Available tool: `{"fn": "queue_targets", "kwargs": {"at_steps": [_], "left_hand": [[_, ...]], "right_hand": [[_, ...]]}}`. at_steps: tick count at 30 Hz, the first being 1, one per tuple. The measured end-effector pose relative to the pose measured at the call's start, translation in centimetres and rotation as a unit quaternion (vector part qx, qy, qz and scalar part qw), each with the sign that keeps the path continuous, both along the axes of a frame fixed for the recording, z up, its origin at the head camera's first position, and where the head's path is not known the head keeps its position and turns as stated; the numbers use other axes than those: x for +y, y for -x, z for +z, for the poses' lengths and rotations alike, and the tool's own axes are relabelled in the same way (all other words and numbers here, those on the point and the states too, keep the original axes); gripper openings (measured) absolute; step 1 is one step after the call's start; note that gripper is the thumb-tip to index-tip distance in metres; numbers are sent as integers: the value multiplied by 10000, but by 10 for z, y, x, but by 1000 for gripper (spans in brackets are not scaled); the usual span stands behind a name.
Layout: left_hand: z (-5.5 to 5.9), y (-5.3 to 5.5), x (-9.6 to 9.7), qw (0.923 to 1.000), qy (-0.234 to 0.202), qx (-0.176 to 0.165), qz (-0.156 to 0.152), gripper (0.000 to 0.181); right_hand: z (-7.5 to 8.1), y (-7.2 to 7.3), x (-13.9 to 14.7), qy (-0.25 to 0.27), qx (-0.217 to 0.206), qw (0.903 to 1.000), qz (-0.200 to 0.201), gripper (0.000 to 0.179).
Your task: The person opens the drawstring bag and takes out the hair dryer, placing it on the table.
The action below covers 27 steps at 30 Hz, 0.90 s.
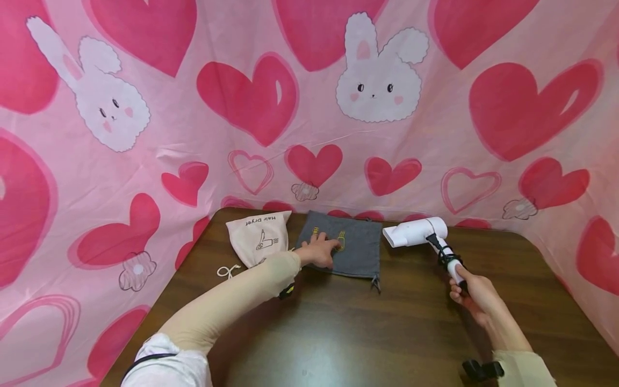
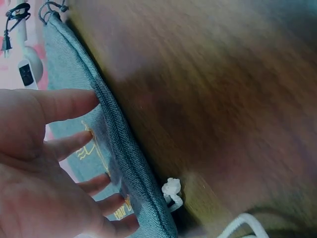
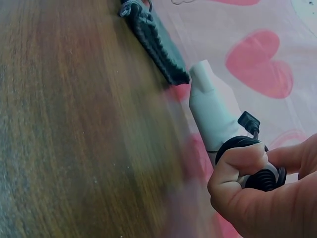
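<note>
The left hand, near the middle of the frame, is spread with its fingers extended, touching a gray drawstring bag. The right hand, right of center, has its fingers wrapped around the handle of a white hair dryer. The dryer's body extends up and left from that hand, its nozzle pointing toward the bag's right edge, just beside it. A black cord is wound around the handle. Left of the gray bag lies a cream pouch printed "Hair Dryer", upside down, with a white drawstring trailing at its lower left. All this is at the far side of a brown wooden desk, before a pink backdrop of hearts and rabbits.

The left hand covers part of the bag's yellow lettering; the left sleeve hides the pouch's lower corner. In the left wrist view, the dryer is cut off at upper left. Whether it touches the desk is unclear.
</note>
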State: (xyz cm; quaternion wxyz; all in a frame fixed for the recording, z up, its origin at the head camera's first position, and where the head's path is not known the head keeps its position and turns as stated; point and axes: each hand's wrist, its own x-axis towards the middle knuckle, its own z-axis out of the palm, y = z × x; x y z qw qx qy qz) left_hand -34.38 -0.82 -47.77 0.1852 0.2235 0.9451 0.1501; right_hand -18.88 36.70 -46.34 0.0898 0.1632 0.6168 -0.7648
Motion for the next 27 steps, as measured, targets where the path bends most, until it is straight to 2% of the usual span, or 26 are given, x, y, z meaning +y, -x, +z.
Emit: {"fn": "queue_targets", "kwargs": {"at_steps": [7,14,20,21,23,27], "left_hand": [[1,0,9,9999,-5,-110,20,66],[4,-3,17,10000,48,-47,24,65],[9,-8,18,9999,-115,37,104,61],[10,-9,17,9996,-168,118,196,59],[14,-11,14,9973,-348,303,575,52],[22,-10,5,9823,-966,450,1542,45]], "right_hand": [[1,2,-2,72,88,9999,-73,32],[3,1,-4,27,39,10000,-67,34],[1,1,-5,51,-8,9999,-114,38],[1,1,-5,44,-18,9999,-114,38],[0,1,-5,41,-18,10000,-86,38],[-2,2,-6,53,21,9999,-97,35]]}}
